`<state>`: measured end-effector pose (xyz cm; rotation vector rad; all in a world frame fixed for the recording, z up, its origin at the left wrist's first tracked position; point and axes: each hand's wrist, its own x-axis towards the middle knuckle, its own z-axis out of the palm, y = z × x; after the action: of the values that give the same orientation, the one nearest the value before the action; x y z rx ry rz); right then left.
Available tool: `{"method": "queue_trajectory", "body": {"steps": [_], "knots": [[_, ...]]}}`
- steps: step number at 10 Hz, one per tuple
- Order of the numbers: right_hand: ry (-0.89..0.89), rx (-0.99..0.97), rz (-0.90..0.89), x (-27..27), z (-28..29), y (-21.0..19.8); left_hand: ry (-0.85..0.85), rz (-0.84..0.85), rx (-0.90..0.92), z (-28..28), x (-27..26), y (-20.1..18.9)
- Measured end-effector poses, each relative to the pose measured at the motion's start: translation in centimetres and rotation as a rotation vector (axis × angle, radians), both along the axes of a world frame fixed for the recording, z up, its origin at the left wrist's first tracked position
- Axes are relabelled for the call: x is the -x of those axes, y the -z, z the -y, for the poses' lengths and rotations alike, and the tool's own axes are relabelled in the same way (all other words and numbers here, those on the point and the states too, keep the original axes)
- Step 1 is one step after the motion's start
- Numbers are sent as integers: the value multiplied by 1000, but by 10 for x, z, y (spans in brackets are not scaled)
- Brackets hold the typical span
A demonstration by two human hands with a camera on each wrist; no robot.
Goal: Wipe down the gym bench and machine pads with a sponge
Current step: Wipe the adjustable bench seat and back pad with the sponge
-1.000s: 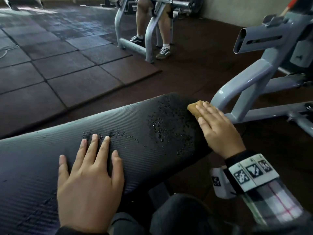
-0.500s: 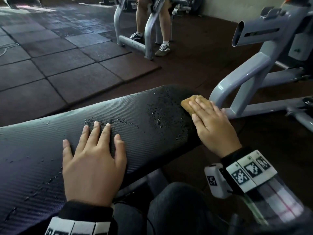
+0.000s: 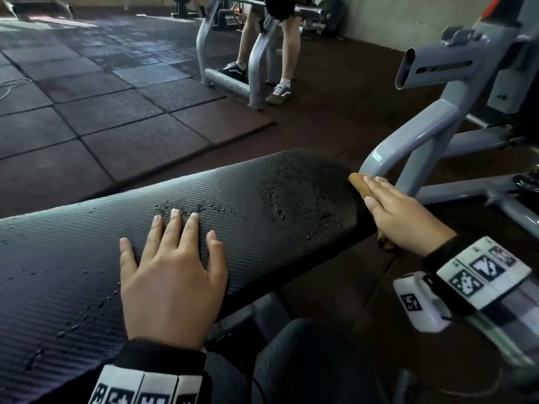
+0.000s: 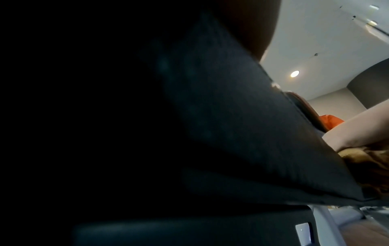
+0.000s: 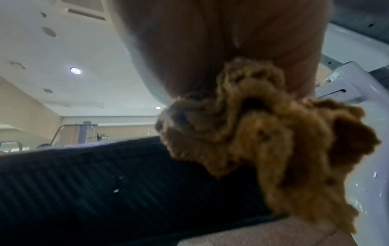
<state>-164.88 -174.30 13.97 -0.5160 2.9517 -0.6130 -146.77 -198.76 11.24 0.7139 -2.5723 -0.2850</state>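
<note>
Left hand [image 3: 172,284] lower centre of head view, palm down flat on the bench pad [image 3: 87,258], fingers straight and slightly spread, holding nothing. Its wrist cam is mostly black; only a dark slab of pad [image 4: 242,133] and ceiling at upper right are readable.

Right hand [image 3: 405,217] at centre right, fingers straight and close together, pressing the sponge [image 3: 360,185] against the pad's rounded right end. Sponge is tan; in the head view only a strip above the fingertips and a scrap below the palm show, rest is under the hand. Right wrist cam shows it as a ragged brown wad [image 5: 273,141] squeezed between palm and the pad edge [image 5: 105,183]; thumb position can't be made out.

Pad runs from lower left up to centre right, ribbed black surface, water droplets [image 3: 291,196] clustered near the right end and a thinner line ahead of the left fingers. Pad's left portion is cut off by the frame.

Tight on the right: grey machine frame [image 3: 414,141] sits just beside the pad end, right behind the sponge. Open rubber floor tiles [image 3: 102,112] beyond the pad's far edge, upper left.

Far, top centre: another person's legs [image 3: 285,53] standing at a grey rack [image 3: 256,68], cut off above the knees.
</note>
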Motion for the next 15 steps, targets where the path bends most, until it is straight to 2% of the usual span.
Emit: {"method": "queue_trajectory", "body": {"steps": [2, 4, 5, 6, 8, 10, 12, 13, 14, 15], "knots": [[-1, -305, 172, 60, 20, -24, 1, -4, -4, 0, 1, 1], [-138, -576, 110, 75, 78, -47, -4, -22, 0, 1, 0, 3], [-262, -637, 110, 69, 83, -48, -4, -24, 1, 0, 0, 2], [-377, -645, 141, 65, 63, -50, -2, -31, 5, 1, 0, 2], [-328, -669, 146, 73, 36, -55, -7, -28, 6, 1, 0, 3], [-292, -741, 72, 92, 65, -60, -5, -34, 12, 1, 0, 3], [-495, -694, 58, 76, 67, -62, -2, -30, 12, 0, 1, 3], [-507, -661, 85, 70, 47, -61, -2, -35, 15, 0, 0, 4], [-423, -663, 109, 81, 33, -59, -4, -35, 16, 0, 0, 3], [-350, -743, 85, 94, 41, -60, -4, -29, 12, 0, 1, 3]]}}
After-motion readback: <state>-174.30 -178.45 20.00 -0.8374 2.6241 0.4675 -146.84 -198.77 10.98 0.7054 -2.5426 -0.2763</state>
